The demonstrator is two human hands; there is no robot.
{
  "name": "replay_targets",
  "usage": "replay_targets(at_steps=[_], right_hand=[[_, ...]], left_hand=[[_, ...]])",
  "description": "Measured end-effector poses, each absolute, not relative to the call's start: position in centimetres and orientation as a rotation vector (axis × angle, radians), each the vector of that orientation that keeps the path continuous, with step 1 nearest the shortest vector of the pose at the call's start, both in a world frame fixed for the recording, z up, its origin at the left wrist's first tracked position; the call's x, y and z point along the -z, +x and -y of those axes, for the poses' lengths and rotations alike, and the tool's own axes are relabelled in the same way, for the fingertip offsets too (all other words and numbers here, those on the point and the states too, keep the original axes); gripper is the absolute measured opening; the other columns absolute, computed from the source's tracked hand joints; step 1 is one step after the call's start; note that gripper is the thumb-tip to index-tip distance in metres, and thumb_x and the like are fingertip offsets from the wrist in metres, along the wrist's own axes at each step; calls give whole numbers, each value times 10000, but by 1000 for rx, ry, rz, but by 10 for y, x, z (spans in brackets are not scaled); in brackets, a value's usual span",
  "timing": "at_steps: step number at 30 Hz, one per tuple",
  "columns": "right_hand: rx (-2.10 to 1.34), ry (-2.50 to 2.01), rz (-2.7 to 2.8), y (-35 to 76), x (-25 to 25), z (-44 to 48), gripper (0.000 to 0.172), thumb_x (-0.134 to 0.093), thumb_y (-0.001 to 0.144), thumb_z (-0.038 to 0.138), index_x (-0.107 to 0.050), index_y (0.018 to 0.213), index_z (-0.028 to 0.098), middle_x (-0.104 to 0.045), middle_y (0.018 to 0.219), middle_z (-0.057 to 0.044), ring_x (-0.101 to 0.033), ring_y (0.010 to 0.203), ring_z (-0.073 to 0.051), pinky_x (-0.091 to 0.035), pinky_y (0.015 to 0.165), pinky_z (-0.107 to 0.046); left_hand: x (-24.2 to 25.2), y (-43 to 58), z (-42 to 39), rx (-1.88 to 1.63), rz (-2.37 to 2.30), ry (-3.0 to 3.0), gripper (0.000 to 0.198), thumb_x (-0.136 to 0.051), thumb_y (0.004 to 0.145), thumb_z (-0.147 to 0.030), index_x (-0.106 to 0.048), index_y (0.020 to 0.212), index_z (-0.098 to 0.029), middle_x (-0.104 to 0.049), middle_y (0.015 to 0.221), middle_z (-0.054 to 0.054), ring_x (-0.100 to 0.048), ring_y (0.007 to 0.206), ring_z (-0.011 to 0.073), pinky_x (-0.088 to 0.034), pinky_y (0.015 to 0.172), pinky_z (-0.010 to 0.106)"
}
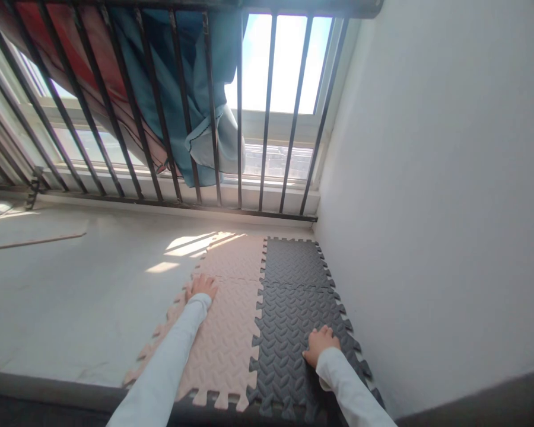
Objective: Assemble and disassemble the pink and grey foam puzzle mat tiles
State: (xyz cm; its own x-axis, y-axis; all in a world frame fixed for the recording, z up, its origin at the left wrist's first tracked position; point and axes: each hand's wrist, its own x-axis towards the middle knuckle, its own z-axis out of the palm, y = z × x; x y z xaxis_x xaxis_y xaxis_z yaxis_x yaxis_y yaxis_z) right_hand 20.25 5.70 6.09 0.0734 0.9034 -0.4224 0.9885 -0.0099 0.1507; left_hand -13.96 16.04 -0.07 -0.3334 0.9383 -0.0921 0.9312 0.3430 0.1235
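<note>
Two columns of interlocking foam tiles lie side by side on the pale ledge, a beige column (222,332) and a dark grey one (289,332). My left hand (202,287) rests on the beige tiles near their left edge, close to the seam between the two beige pieces, fingers spread. Over the dark grey tiles, my right hand (321,344) touches the surface with its fingers bent but somewhat apart. Nothing shows held in either hand. Toothed edges run around the outside of the tiles.
A white wall (440,196) stands close on the right. Black railing (267,118) crosses the window at the back, with a teal and pink curtain (160,83) behind it. A thin stick (40,241) lies on the ledge (71,308) at the left.
</note>
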Motion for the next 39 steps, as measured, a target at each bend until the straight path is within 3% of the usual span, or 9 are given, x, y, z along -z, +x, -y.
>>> replay_targets(at_steps=[3, 8, 13, 18, 22, 26, 30, 34, 39], right_hand=[[284, 1958, -1873, 202, -62, -57, 574, -585, 661, 386, -533, 1161, 108, -415, 1272, -239, -376, 1171, -365, -363, 880, -485], [256, 1949, -1869, 202, -63, -56, 545, -581, 664, 386, -553, 1136, 116, -444, 1252, -224, -401, 1156, -351, -381, 870, -467], [251, 1939, -1875, 203, -63, -58, 530, -590, 663, 389, -567, 1120, 121, -460, 1239, -223, -413, 1155, -335, -395, 874, -443], [407, 1851, -1874, 199, -73, -77, 527, -682, 581, 322, -595, 1068, 138, -583, 1096, -179, -510, 1066, -291, -438, 847, -406], [399, 1929, -2005, 174, -77, -107, 387, -553, 717, 296, -586, 1069, 141, -571, 1125, -160, -542, 1026, -260, -433, 855, -410], [369, 1934, -2265, 131, -64, -145, 549, -481, 769, 338, -390, 1269, 131, -341, 1356, -158, -393, 1190, -245, -358, 943, -420], [435, 1861, -2369, 92, -44, -181, 667, -443, 781, 385, -232, 1346, 103, -167, 1431, -131, -181, 1299, -224, -221, 1028, -451], [424, 1848, -2411, 76, -29, -206, 711, -373, 794, 430, -150, 1363, 67, -115, 1442, -129, -92, 1318, -217, -149, 1045, -468], [405, 1864, -2413, 73, -22, -218, 755, -329, 782, 520, -187, 1353, 47, -197, 1419, -154, -129, 1311, -219, -74, 1059, -450]], left_hand=[[-10, -144, -162, 13, -2413, 1722, 439, -355, 779, -390, -456, 1196, -295, -340, 1373, 35, -266, 1249, 262, -209, 995, 505], [-22, -141, -160, 155, -2341, 1635, 507, -421, 751, -401, -394, 1252, -328, -236, 1431, 60, -185, 1299, 278, -200, 980, 564], [-16, -117, -128, 209, -2418, 1391, 850, -524, 633, -573, -194, 1357, -273, -62, 1458, 138, -4, 1316, 344, -178, 964, 609], [0, -104, -102, 218, -2296, 1438, 1051, -588, 503, -638, -71, 1362, -322, 106, 1455, 79, 102, 1305, 343, -108, 950, 655], [8, -104, -100, 185, -2315, 1463, 1084, -626, 469, -608, -87, 1362, -310, 91, 1454, 95, 76, 1305, 361, -89, 932, 680], [7, -103, -99, 169, -2316, 1464, 1072, -632, 471, -603, -90, 1357, -335, 80, 1459, 76, 95, 1300, 366, -78, 922, 690], [9, -103, -99, 197, -2317, 1465, 1073, -628, 462, -631, -94, 1351, -354, 58, 1463, 67, 96, 1298, 372, -86, 917, 692], [19, -103, -103, 241, -2333, 1430, 1119, -646, 424, -632, -94, 1353, -340, 101, 1452, 75, 105, 1297, 372, -91, 916, 688], [26, -99, -103, 232, -2400, 1415, 1123, -652, 419, -606, -90, 1352, -336, 95, 1453, 69, 136, 1293, 364, -68, 903, 704]])
